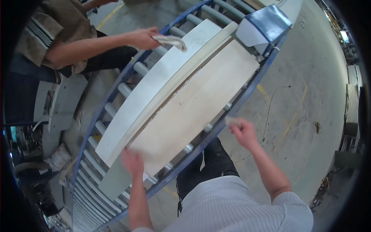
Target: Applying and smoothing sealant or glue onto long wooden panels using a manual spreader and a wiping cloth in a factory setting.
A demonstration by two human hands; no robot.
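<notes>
A large pale wooden board [197, 100] lies on a blue-framed roller conveyor [116, 89], with white boards [154, 85] stacked beside and partly over it. My left hand [132, 161] rests on the near corner of the pale board and looks blurred. My right hand [242, 130] is closed beside the conveyor's near rail, with something small and pale showing at its fingers; what it is cannot be told. Across the conveyor, another person's hand [145, 38] presses a pale rag [172, 41] onto the white board's edge.
A blue and white machine housing [264, 25] sits at the conveyor's far end. Bare concrete floor [309, 96] with yellow lines and a thin cable lies to my right. Cluttered grey equipment [58, 116] stands on the left behind the other person.
</notes>
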